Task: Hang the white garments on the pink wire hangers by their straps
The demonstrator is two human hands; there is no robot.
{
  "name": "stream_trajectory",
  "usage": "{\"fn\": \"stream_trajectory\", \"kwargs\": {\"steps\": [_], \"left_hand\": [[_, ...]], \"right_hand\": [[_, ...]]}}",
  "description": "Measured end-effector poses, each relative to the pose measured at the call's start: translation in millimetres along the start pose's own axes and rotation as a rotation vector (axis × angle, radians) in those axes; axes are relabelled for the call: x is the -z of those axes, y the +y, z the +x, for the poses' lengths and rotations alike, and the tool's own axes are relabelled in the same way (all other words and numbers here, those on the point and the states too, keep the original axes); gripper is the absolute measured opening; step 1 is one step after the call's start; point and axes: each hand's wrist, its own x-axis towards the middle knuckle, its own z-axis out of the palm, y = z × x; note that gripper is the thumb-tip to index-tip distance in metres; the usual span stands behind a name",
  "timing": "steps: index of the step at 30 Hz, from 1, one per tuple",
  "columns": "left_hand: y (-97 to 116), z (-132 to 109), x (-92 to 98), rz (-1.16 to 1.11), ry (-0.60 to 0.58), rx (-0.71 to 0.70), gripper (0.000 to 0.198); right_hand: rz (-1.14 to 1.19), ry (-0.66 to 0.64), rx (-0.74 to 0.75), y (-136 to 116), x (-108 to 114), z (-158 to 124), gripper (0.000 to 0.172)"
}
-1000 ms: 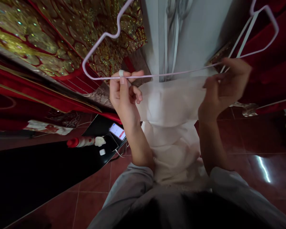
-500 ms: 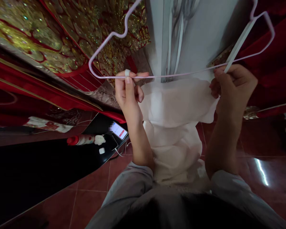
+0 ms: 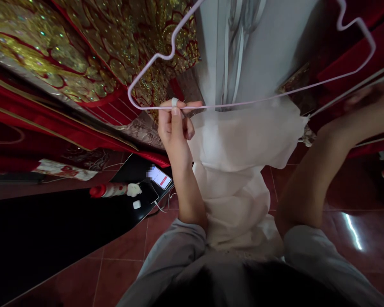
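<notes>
A thin pale-pink clothes hanger (image 3: 256, 101) spans the view, its bottom bar nearest me and its top cut off. My left hand (image 3: 176, 121) is closed on the bar near its left corner, with a narrow white band around a finger there. A white cloth garment (image 3: 243, 136) hangs below the bar and down in front of me. From its right corner a thin white strap (image 3: 342, 96) runs taut to the right. My right hand (image 3: 365, 100), dark and smeared by motion, is at that strap with curled fingers, apart from the hanger.
Red and gold sequinned garments (image 3: 92, 51) hang at the left, and dark red cloth (image 3: 348, 64) hangs at the right. Behind the hanger is a pale grey surface (image 3: 275, 47). A black table (image 3: 67, 226) at lower left bears a phone (image 3: 160, 177) and a red-capped bottle (image 3: 109, 190).
My right hand has left the hanger bar and swung right, drawing the strap off the hanger's right side. The hanger and my left hand have shifted slightly right.
</notes>
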Motion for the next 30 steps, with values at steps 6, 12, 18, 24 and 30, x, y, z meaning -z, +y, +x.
{"fn": "stream_trajectory", "kwargs": {"steps": [6, 12, 18, 24, 30], "left_hand": [[3, -2, -6.9, -0.017, 0.026, 0.034, 0.019], [7, -4, -7.0, 0.034, 0.059, 0.040, 0.016], [1, 14, 36.5, 0.340, 0.380, -0.219, 0.018], [4, 40, 64.5, 0.406, 0.139, -0.556, 0.043], [38, 64, 42.1, 0.537, -0.306, -0.375, 0.044]], "right_hand": [[-0.004, -0.428, 0.404, -15, -13, -69, 0.048], [-0.156, -0.738, 0.275, -28, -19, -103, 0.034], [-0.146, -0.677, 0.280, -25, -16, -98, 0.043], [-0.123, -0.687, 0.188, -27, -17, -103, 0.044], [-0.131, -0.662, 0.150, -24, -14, -107, 0.039]]}}
